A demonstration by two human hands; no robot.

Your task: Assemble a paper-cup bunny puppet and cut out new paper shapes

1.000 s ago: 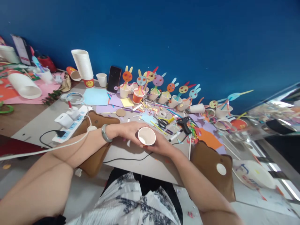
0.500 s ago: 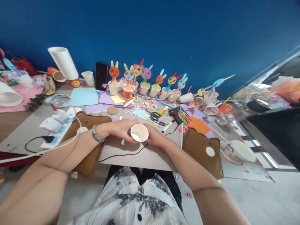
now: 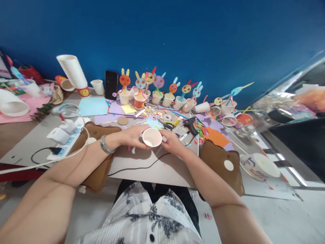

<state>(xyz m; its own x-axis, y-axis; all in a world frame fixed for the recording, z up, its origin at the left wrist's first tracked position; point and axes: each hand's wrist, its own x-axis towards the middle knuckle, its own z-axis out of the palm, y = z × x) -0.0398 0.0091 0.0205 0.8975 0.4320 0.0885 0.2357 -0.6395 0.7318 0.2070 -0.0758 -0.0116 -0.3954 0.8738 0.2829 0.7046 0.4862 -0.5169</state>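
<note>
Just beyond the cord (image 3: 134, 168), the cup (image 3: 151, 138) was grasped by the left hand (image 3: 133, 136); hold by the right hand (image 3: 175, 143) could not be told. Denting was risked by 1-sided squeezing.

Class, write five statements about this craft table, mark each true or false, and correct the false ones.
1. The left hand and right hand both hold the paper cup. True.
2. The bangle is on the right wrist. False: it is on the left wrist.
3. The phone stands left of the rabbit figures. True.
4. The glue gun is in the left hand. False: the glue gun lies on the table.
5. The wall is blue. True.
</note>
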